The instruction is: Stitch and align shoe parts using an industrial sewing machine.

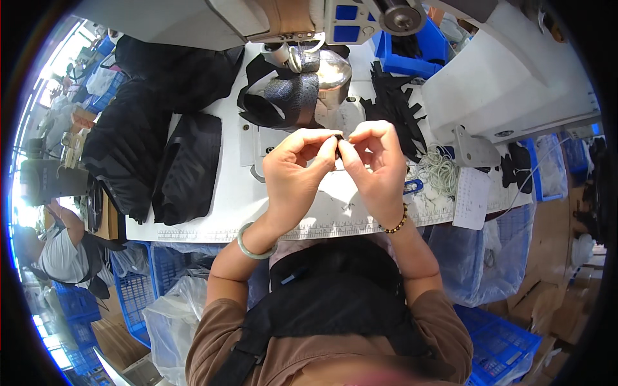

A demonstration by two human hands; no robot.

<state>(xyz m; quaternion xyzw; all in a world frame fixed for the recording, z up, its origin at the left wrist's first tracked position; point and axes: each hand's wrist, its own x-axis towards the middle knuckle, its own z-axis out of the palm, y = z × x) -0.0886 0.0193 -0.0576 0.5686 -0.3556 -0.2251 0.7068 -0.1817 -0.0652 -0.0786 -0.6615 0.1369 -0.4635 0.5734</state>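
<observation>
Above the white sewing table (232,212), my left hand (290,174) and my right hand (378,170) meet with thumbs and forefingers pinched. Between the fingertips is a small black piece (338,137), which looks like a folded fabric strip; most of it is covered by the fingers. Just beyond my hands stands the sewing machine's shiny metal part (333,69), with dark fabric (283,96) around it. A pile of black strips (394,96) lies to the right of it. Blue-handled thread snips (413,186) rest beside my right hand.
Stacked black fabric pieces (187,167) cover the table's left side. On the right are tangled pale thread (440,172), a white card (472,199) and a blue bin (385,55) farther back. The machine head (270,19) overhangs the far side. Another person (64,254) sits at far left.
</observation>
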